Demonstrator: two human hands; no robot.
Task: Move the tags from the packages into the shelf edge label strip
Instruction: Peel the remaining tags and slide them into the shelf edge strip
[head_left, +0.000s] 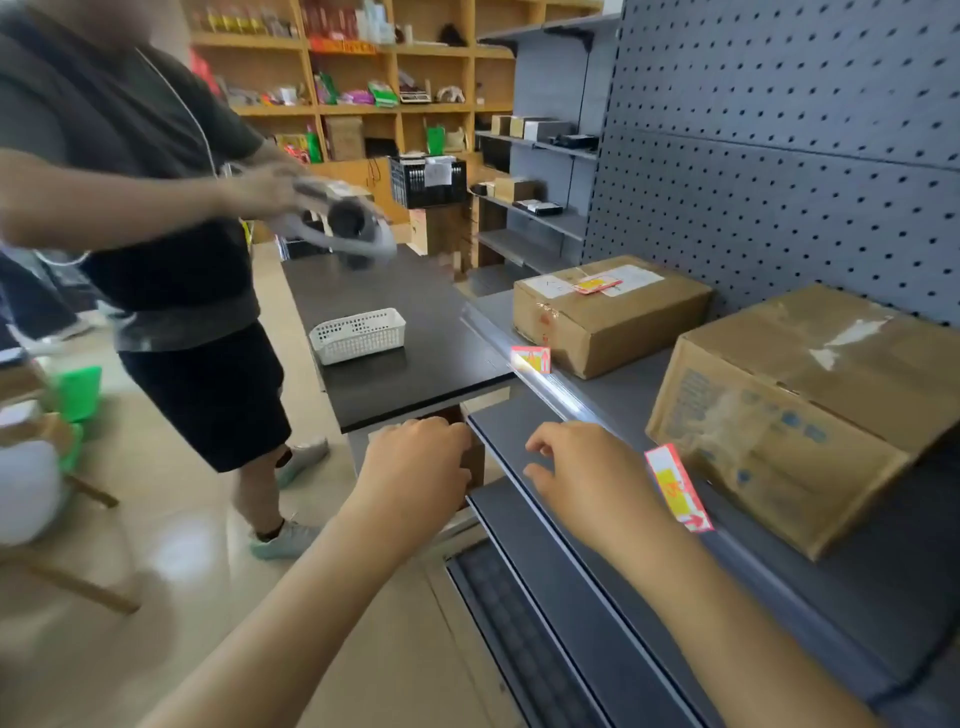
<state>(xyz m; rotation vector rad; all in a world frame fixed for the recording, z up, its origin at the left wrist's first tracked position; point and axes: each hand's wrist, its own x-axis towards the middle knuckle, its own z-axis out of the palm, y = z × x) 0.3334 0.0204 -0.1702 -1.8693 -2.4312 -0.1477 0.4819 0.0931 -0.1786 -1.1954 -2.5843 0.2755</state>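
Observation:
Two cardboard packages stand on the grey shelf (613, 400): a far one (608, 317) and a near one (800, 415). A red and yellow tag (597, 285) lies on top of the far package. Another tag (531, 360) sits in the clear label strip (566, 400) along the shelf's front edge. A third tag (678, 487) sits at the strip in front of the near package. My left hand (415, 462) hangs with loosely curled fingers beside the shelf end, holding nothing. My right hand (582, 462) hovers with relaxed fingers just left of the third tag, empty.
A black table (384, 306) with a white plastic basket (358, 335) stands left of the shelf. Beside it stands a person (156, 208) holding a grey device. A pegboard wall (779, 130) backs the shelf. Lower shelves (571, 597) lie beneath my arms.

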